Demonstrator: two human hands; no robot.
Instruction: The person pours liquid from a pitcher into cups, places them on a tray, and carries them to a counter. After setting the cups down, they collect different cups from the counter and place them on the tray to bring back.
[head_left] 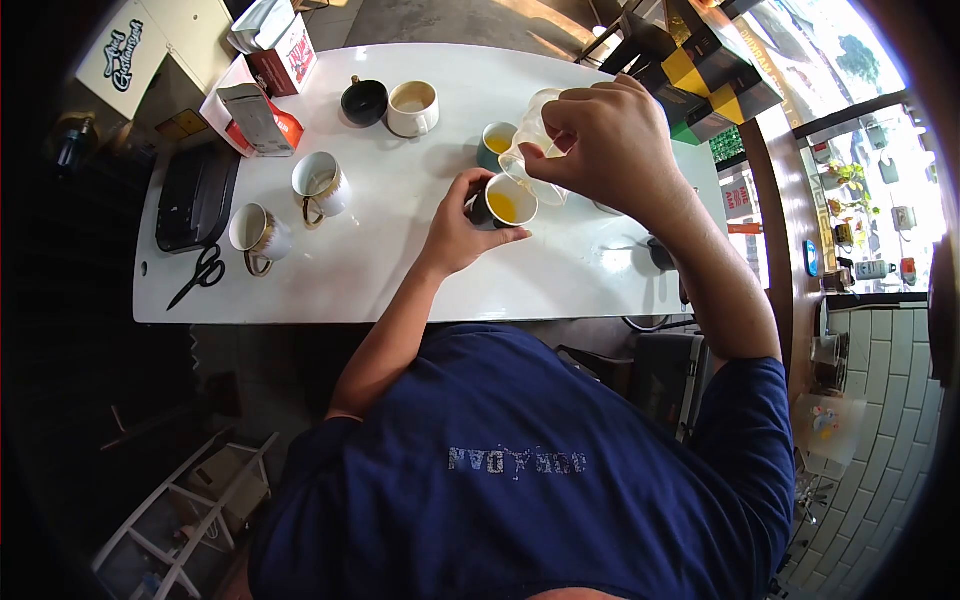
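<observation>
My right hand (610,140) has its grip closed on the clear cup (530,135), tilted, its lip just above the dark cup (503,203) that my left hand (462,225) clasps.

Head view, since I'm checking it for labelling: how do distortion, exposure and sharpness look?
Head view: strong fisheye, the white table bows at its edges, corners go black; the window at right is blown out; the right hand, clear jug and cup look sharp.

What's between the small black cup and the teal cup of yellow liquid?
A white mug holding a pale drink, seen in the head view.
</observation>
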